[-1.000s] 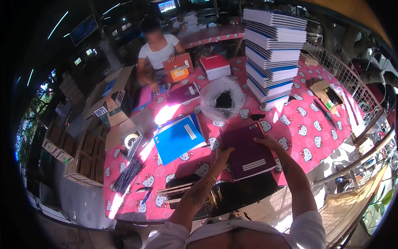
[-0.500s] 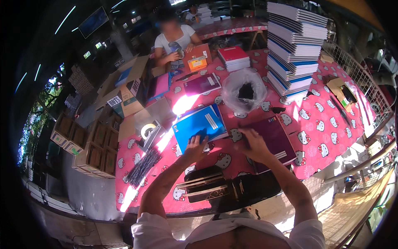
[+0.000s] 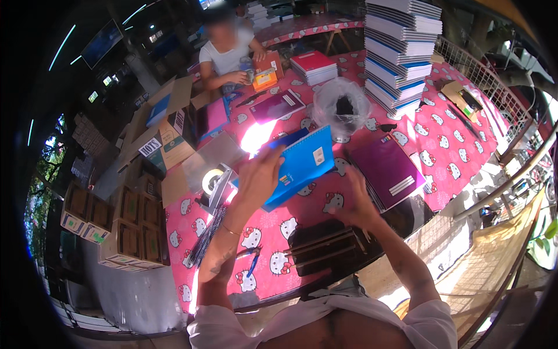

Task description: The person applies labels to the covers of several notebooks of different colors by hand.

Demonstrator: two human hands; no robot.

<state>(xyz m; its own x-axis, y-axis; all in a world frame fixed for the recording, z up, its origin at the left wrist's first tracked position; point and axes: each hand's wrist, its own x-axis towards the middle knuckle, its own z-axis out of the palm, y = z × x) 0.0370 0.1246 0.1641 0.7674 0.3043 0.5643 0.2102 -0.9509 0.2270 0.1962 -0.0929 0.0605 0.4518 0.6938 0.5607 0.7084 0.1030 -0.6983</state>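
My left hand (image 3: pixel 260 174) grips a blue notebook (image 3: pixel 311 166) by its left side, fingers closed over the cover. The notebook is lifted and tilted, its spiral edge uppermost. Part of another dark blue cover (image 3: pixel 290 138) shows behind it. My right hand (image 3: pixel 356 200) is slightly blurred, its thumb and fingers apart with nothing between them. It hovers just left of a purple notebook (image 3: pixel 388 168) lying on the pink patterned cloth. In front of me on the table sits a black device with long flat bars (image 3: pixel 328 247). Blue-handled pliers (image 3: pixel 254 262) lie left of it.
A tall notebook stack (image 3: pixel 401 58) stands at the far right, near a clear plastic bag (image 3: pixel 342 110). Left are a tape roll (image 3: pixel 213 181), black spiral coils (image 3: pixel 203 241) and an open carton (image 3: pixel 168 136). Across the table sits another person (image 3: pixel 226 58).
My left hand has taken hold of the blue notebook and raised it off the table, tilting it. My right hand stays near the purple notebook. The whole view has shifted, uncovering the pliers.
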